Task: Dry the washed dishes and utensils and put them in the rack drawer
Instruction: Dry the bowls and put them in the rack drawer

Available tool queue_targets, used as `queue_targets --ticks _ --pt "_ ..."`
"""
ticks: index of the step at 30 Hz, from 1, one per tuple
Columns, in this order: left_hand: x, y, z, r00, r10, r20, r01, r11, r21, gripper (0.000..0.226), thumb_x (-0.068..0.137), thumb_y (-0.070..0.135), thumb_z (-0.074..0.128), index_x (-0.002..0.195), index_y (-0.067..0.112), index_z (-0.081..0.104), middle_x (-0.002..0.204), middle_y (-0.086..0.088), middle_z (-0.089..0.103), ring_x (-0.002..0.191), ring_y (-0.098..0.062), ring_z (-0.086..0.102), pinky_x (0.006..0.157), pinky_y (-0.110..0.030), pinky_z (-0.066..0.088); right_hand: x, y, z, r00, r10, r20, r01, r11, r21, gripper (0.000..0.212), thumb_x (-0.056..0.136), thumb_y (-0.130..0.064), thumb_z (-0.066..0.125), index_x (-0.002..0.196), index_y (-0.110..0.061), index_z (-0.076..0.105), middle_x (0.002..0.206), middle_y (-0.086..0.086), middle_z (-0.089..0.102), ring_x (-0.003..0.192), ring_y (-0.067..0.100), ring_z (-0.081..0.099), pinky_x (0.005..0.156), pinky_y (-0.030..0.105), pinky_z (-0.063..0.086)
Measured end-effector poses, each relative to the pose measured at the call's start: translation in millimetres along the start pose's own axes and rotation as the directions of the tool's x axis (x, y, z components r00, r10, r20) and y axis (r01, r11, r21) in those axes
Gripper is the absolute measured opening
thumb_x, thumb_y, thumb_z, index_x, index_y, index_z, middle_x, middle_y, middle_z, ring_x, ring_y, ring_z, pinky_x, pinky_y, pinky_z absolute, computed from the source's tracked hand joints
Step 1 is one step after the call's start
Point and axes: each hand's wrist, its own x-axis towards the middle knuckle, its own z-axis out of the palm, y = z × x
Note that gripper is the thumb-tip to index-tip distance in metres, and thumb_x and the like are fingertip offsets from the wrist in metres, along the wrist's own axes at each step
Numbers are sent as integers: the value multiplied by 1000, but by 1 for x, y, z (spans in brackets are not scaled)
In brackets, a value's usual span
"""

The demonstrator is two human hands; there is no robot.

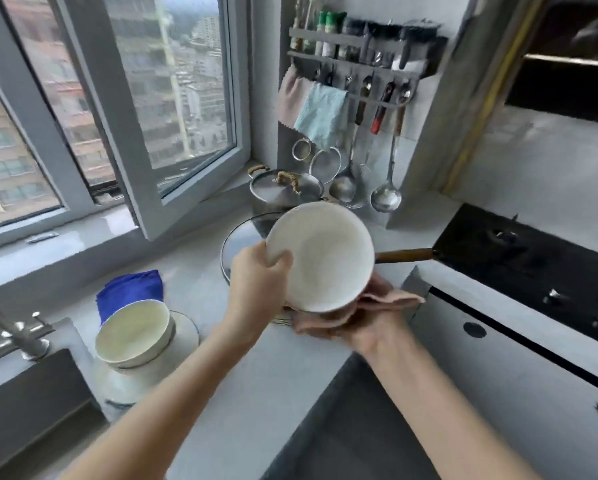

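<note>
Above the counter [283, 372], the left hand [256, 282] grips the left rim of 1 plain white, round bowl [325, 258] tilted toward the camera, while the right hand [368, 325] cups a pink cloth [393, 299] against its underside.

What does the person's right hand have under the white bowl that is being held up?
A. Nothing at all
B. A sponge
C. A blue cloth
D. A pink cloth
D: the right hand holds a pink cloth against the underside of the bowl, while the left hand grips the bowl's rim.
</note>
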Motion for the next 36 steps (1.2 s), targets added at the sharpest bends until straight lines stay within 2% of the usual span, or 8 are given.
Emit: queue_targets --ticks 3,6,10,14,23,28,32,36 --pt "-21 18 54 994 89 -62 -83 992 99 19 88 12 50 74 0 54 64 -5 52 63 -24 45 59 -36 37 -22 -33 -47 987 -141 -72 142 990 -1 39 102 -28 33 101 -21 71 93 5 70 94 27 62 101 51 41" --pt "-53 41 111 991 133 -21 -129 981 142 26 87 7 49 62 10 42 59 -4 48 61 -28 44 56 -33 29 -54 -68 -100 937 -341 -77 338 940 -46 45 96 -47 41 74 -29 76 86 2 73 85 21 68 76 37 50" --pt "-107 74 181 969 218 113 -238 949 205 15 84 3 46 69 3 48 63 -4 51 64 -29 48 56 -31 31 -100 -102 -174 800 -600 -6 500 673 -545 48 79 -63 60 118 -35 56 114 10 65 106 45 58 85 49 46" --pt "-153 108 240 895 215 391 -318 922 221 20 81 3 40 88 -1 59 70 -14 62 62 -35 62 53 -42 55 -149 -148 -251 696 -715 64 561 486 -670 39 94 -21 57 124 -43 46 121 -24 58 114 -8 54 94 13 44" --pt "-242 157 376 586 124 801 -440 879 186 18 82 -1 38 80 6 55 56 -8 56 38 -20 54 34 -22 42 -251 -219 -386 768 -596 -236 231 601 -765 69 70 -48 73 133 -36 48 124 -17 59 111 -6 57 93 15 44" --pt "-293 182 459 383 218 898 -702 701 129 18 88 2 36 74 10 46 71 -3 50 55 -17 48 44 -27 39 -290 -239 -448 484 -742 -465 75 564 -822 19 80 -35 72 99 -32 69 94 -13 72 92 2 65 85 25 51" --pt "-318 189 530 288 272 918 -683 730 -2 22 86 4 35 87 3 58 78 -12 62 65 -30 60 58 -38 54 -308 -233 -496 294 -696 -655 235 717 -657 36 84 1 63 93 -34 62 96 -4 70 91 17 68 68 24 57" --pt "-329 188 598 282 233 931 -506 861 -62 24 85 -1 36 94 -4 57 81 -18 64 67 -37 64 57 -42 56 -323 -219 -535 473 -430 -769 435 873 -221 56 80 20 54 119 -21 52 103 16 70 89 34 70 70 45 60"
